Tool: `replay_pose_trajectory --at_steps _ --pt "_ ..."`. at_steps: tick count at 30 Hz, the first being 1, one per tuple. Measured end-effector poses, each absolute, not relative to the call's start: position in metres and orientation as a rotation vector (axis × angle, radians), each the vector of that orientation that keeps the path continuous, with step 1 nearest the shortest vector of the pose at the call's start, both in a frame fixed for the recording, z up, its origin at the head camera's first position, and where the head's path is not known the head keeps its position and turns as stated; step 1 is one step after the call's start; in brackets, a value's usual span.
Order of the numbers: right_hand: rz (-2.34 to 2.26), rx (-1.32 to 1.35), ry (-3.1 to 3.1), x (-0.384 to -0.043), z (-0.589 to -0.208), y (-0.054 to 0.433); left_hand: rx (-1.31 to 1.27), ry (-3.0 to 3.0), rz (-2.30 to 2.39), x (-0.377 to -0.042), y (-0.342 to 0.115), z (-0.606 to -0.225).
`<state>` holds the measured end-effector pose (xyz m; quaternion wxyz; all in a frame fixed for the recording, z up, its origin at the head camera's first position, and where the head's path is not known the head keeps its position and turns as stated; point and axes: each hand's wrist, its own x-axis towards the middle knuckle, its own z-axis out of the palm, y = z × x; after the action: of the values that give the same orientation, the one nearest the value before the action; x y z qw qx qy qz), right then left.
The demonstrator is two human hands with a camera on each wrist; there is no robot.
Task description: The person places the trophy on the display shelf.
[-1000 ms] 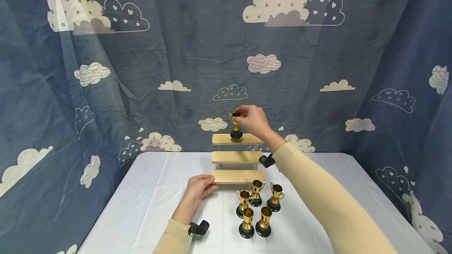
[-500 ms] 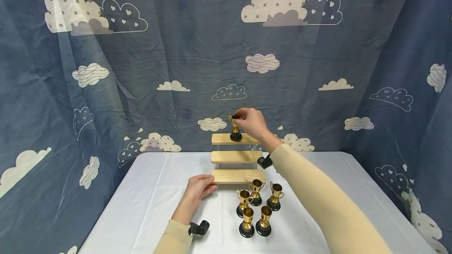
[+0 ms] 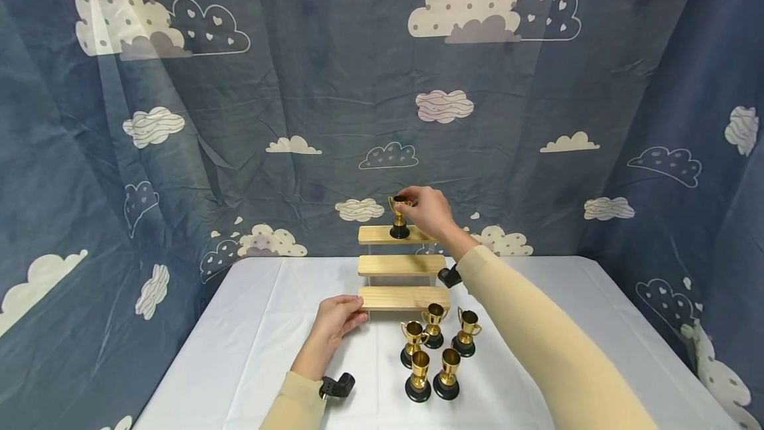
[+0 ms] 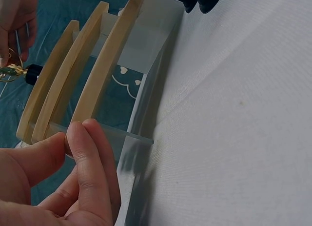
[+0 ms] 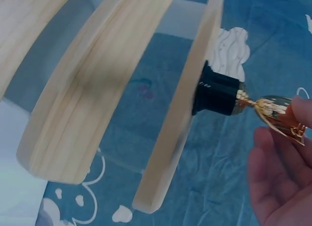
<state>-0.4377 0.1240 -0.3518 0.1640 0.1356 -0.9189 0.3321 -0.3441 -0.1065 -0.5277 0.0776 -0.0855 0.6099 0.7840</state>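
Observation:
A small gold trophy cup (image 3: 399,219) with a black base stands upright on the top board of a three-step wooden stand (image 3: 402,265). My right hand (image 3: 431,211) pinches the cup by its upper part; in the right wrist view the trophy's black base (image 5: 218,93) meets the board. At the lowest board's left end, my left hand (image 3: 335,320) grips the wood between thumb and fingers, as the left wrist view shows on the board's end (image 4: 92,99). Clear side supports hold up the boards.
Several more gold trophy cups stand upright on the white table in front of the stand, among them a rear one (image 3: 434,325) and a right one (image 3: 467,333). A dark blue cloud-print cloth (image 3: 328,105) hangs behind the white table (image 3: 268,350).
My right hand has lowered slightly, bringing the trophy cup down onto the top board. My left hand keeps its grip on the lowest board.

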Motion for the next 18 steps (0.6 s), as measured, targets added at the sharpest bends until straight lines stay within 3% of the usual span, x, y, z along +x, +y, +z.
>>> replay_pose_trajectory --at_steps 18 --pt "0.929 0.465 -2.656 -0.4420 -0.3530 0.1305 -0.257 1.823 2.346 -0.3431 -0.1055 -0.5267"
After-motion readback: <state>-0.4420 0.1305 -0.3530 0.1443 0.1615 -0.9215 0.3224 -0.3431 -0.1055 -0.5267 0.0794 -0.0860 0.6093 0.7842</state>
